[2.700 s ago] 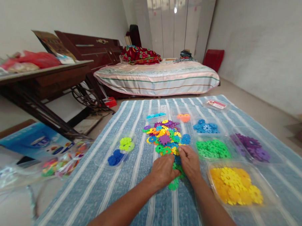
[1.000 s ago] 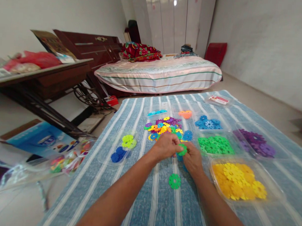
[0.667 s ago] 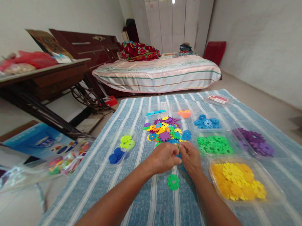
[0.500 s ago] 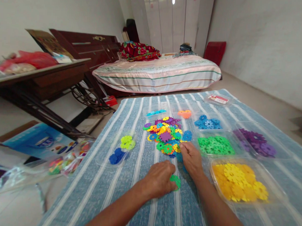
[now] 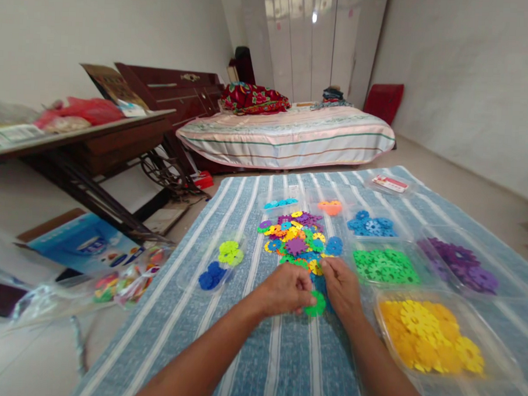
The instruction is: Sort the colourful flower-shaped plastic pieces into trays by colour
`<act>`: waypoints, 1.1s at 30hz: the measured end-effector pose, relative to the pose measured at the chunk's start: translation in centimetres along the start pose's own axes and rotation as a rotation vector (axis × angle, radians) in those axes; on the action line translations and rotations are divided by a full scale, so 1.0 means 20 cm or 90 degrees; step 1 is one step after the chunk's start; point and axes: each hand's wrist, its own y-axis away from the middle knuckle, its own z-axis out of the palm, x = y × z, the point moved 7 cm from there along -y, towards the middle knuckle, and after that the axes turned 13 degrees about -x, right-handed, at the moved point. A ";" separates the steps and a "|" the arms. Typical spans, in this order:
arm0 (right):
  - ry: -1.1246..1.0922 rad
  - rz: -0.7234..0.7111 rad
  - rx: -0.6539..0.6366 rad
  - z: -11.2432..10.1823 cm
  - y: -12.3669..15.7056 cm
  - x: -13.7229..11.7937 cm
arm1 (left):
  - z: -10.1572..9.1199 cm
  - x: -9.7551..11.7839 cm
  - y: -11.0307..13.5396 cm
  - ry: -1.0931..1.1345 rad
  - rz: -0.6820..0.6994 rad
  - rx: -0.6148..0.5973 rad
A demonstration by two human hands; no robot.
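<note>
My left hand [image 5: 286, 292] pinches the edge of a green notched plastic disc [image 5: 316, 304] over the striped cloth. Just beyond it, my right hand [image 5: 341, 286] has its fingers curled together at the near edge of the mixed disc pile. Its fingertips meet the rim of a yellow disc [image 5: 315, 267]; whether they grip anything is hidden. Blue discs [image 5: 320, 283] lie partly covered beside that hand. The pile mixes several colours, with a purple disc [image 5: 296, 246] on top.
To the right stand clear boxes of green discs [image 5: 386, 266], yellow discs [image 5: 428, 336], purple discs [image 5: 462, 265] and blue discs [image 5: 372, 225]. A clear tray at left holds lime discs [image 5: 230, 252] and dark blue discs [image 5: 211, 275]. Behind are light blue discs [image 5: 281, 204] and orange discs [image 5: 330, 207].
My left hand has moved up and closer to my right hand, carrying the green disc. My right hand stays by the pile's near edge. The whole view has shifted slightly.
</note>
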 end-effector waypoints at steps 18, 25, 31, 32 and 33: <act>0.017 -0.010 -0.017 0.02 0.02 -0.05 | -0.58 -0.03 -0.03 -0.428 -0.067 0.523; -0.007 0.002 -0.030 0.03 0.02 -0.02 | -0.65 -0.12 -0.18 -0.481 -0.232 0.563; -0.013 0.017 -0.033 0.04 0.02 0.00 | -0.62 -0.13 -0.21 -0.494 -0.225 0.497; -0.014 0.021 -0.033 0.05 0.02 0.00 | -0.59 -0.13 -0.21 -0.510 -0.197 0.489; -0.014 0.025 -0.032 0.05 0.02 0.00 | -0.56 -0.13 -0.19 -0.522 -0.168 0.485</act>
